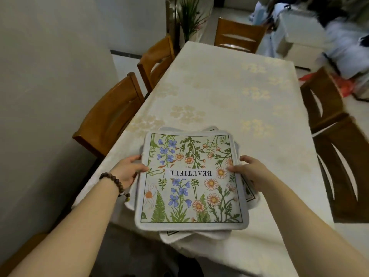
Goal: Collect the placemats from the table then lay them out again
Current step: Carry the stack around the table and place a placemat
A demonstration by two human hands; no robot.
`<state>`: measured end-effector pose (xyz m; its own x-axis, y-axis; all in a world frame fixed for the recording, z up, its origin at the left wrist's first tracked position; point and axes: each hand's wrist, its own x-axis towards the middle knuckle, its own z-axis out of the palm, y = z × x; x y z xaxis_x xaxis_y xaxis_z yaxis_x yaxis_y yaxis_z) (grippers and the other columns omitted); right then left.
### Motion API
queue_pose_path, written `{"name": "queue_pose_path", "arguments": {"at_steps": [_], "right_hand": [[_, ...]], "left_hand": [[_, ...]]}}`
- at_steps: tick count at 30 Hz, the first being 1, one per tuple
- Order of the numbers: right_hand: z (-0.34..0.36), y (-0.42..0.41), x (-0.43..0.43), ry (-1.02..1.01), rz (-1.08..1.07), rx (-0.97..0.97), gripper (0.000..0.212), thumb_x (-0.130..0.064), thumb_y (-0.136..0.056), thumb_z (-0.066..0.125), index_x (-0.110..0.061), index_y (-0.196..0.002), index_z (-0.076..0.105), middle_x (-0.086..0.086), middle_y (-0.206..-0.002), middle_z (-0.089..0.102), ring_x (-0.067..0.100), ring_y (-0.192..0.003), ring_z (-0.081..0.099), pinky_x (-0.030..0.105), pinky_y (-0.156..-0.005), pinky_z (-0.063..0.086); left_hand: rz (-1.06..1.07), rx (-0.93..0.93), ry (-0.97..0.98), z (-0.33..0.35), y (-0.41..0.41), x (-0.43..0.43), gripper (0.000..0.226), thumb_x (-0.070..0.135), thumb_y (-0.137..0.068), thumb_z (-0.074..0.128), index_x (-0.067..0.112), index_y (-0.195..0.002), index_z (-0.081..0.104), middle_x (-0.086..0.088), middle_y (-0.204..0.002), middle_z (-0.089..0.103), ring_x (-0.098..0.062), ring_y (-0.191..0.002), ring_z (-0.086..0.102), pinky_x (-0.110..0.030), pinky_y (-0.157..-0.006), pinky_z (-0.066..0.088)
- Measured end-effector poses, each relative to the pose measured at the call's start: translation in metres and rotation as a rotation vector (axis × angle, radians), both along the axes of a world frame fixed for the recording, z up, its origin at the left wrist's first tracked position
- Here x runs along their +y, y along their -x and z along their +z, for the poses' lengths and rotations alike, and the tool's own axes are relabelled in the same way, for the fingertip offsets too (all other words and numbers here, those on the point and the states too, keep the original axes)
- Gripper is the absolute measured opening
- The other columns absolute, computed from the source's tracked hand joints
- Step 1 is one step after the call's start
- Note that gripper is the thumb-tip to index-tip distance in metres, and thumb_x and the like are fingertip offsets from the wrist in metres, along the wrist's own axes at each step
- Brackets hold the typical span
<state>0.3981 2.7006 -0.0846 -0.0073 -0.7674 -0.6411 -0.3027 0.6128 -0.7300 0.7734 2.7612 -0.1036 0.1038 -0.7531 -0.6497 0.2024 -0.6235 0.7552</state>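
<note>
A stack of floral placemats (191,188) is held above the near end of the table (229,92). The top mat shows blue and orange flowers, green ferns and the word BEAUTIFUL upside down. Corners of several more mats stick out beneath it at uneven angles. My left hand (129,170), with a bead bracelet on its wrist, grips the stack's left edge with the thumb on top. On the opposite side my right hand (247,170) grips the right edge the same way. The table wears a cream cloth with pale gold flowers.
Two wooden chairs (111,118) stand along the table's left side by a wall. Another chair (237,35) is at the far end, and two darker chairs (339,156) on the right. A potted plant (189,17) and blurred bags and boxes (319,33) lie beyond.
</note>
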Motion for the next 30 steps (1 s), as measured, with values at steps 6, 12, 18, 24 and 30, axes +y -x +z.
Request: {"name": "queue_pose_path", "arguments": {"at_steps": [6,12,18,24,30], "right_hand": [[0.002,0.058,0.061,0.073,-0.197,-0.014,0.076,-0.008,-0.066,0.084,-0.022,-0.132,0.049,0.017,-0.109,0.068,0.034,-0.078,0.073,0.050,-0.068,0.060],[0.014,0.116,0.097,0.101,-0.299,0.037,0.078,-0.008,-0.071,0.081,-0.023,-0.137,0.043,0.016,-0.107,0.069,0.032,-0.081,0.073,0.046,-0.065,0.060],[0.015,0.180,0.095,0.107,-0.363,0.032,0.075,-0.011,-0.070,0.082,-0.027,-0.133,0.044,0.013,-0.108,0.068,0.030,-0.084,0.073,0.049,-0.072,0.060],[0.008,0.255,0.066,0.098,-0.362,0.006,0.068,-0.010,-0.071,0.082,-0.031,-0.124,0.046,0.010,-0.103,0.069,0.024,-0.075,0.074,0.040,-0.059,0.060],[0.002,0.325,0.016,0.092,-0.247,0.028,0.060,-0.012,-0.072,0.081,-0.036,-0.116,0.048,0.005,-0.106,0.066,0.025,-0.084,0.073,0.043,-0.066,0.060]], "left_hand": [[-0.178,0.021,0.026,-0.003,0.056,-0.011,0.036,-0.011,-0.082,0.057,0.014,-0.107,0.063,-0.015,-0.094,0.073,-0.032,-0.085,0.071,-0.042,-0.067,0.057],[-0.305,0.039,0.018,0.003,0.123,-0.020,0.035,-0.012,-0.081,0.059,0.013,-0.106,0.063,-0.020,-0.104,0.069,-0.038,-0.094,0.067,-0.049,-0.077,0.056],[-0.354,0.021,0.019,0.006,0.190,-0.044,0.034,-0.012,-0.079,0.060,0.011,-0.105,0.061,-0.020,-0.104,0.069,-0.039,-0.094,0.067,-0.050,-0.078,0.055],[-0.326,0.020,0.004,0.000,0.264,-0.071,0.043,-0.012,-0.080,0.060,0.010,-0.116,0.059,-0.021,-0.107,0.068,-0.040,-0.096,0.066,-0.049,-0.077,0.055],[-0.240,-0.012,-0.013,-0.007,0.330,-0.093,0.041,-0.012,-0.080,0.060,0.013,-0.113,0.062,-0.017,-0.099,0.071,-0.034,-0.085,0.069,-0.044,-0.067,0.057]]}}
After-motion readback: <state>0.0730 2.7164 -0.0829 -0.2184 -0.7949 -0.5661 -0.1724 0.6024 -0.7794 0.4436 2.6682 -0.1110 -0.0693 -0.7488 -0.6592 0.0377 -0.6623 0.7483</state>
